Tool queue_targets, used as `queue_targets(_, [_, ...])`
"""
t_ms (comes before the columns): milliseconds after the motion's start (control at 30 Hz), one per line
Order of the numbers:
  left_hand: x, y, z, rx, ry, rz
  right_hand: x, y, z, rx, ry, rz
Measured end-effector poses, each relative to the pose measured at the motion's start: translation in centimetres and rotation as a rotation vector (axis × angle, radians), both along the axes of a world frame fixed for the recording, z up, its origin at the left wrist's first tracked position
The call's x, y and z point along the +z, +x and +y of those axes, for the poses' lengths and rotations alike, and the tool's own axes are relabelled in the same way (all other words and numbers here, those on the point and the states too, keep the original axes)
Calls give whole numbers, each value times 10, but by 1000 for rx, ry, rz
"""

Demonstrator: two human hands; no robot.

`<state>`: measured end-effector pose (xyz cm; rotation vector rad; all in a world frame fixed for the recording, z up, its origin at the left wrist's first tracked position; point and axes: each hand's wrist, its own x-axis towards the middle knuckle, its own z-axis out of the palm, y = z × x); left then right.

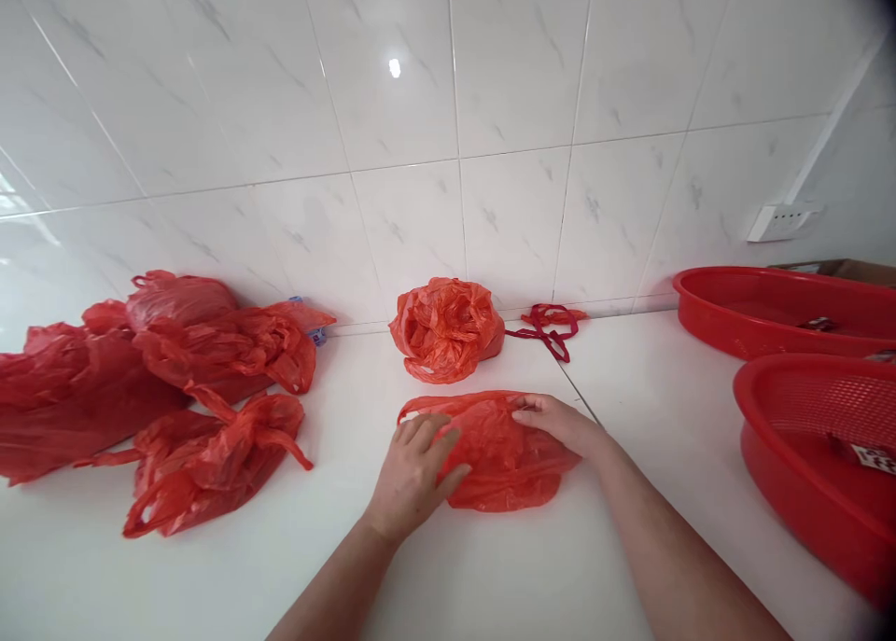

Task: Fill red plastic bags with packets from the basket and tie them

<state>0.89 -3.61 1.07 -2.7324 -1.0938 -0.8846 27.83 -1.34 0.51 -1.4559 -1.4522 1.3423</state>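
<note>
A thin red plastic bag [500,459] lies crumpled and spread on the white tabletop in front of me. My left hand [414,468] is over its left side, fingers apart and bent a little, with nothing gripped in them. At the bag's upper right, my right hand [550,419] touches the plastic; its thumb and fingers are slightly apart. Just behind the bag sits a bunched-up clump of red plastic bags [448,328].
On the left are several full red bags [77,398], with a knotted red bag [217,459] before them. A dark red cord [550,328] lies by the tiled wall. Two red plastic baskets [770,408] [721,328] stand at right, below a wall socket [782,222].
</note>
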Motion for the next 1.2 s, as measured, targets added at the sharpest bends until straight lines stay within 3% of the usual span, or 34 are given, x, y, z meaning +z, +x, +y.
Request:
queue_targets(67, [1,11,-10,-123,33,59,-4,-6,3,-16,71,-126])
queue_targets(200, [-8,30,-30,-282,-96,256,-11,-20,8,-141,259,-491])
queue_targets(400, [-14,33,-38,-360,-45,187,-6,-32,2,-191,326,-589])
queue_targets(500, [-8,23,-30,-238,74,39,2,-34,-5,-192,353,-618])
queue_targets(667, [-3,-1,-8,161,223,-200,15,-50,-29,-173,468,-788])
queue_targets(767, [-7,-11,5,342,168,-376,21,-65,-61,-142,641,-804])
queue_targets(833, [-12,-16,12,400,41,-547,24,-68,-89,-182,763,-752])
queue_targets(933, [-19,-20,19,401,-285,-858,25,-47,-132,-372,909,-769])
queue_targets(1033, [-25,-23,24,364,-607,-1083,25,6,-168,-618,1019,-952])
queue_targets(1100, [-28,-24,27,360,-690,-1143,26,49,-189,-772,963,-1180])
queue_targets(1200, [-30,-24,28,346,-685,-1183,24,104,-217,-900,722,-1460])
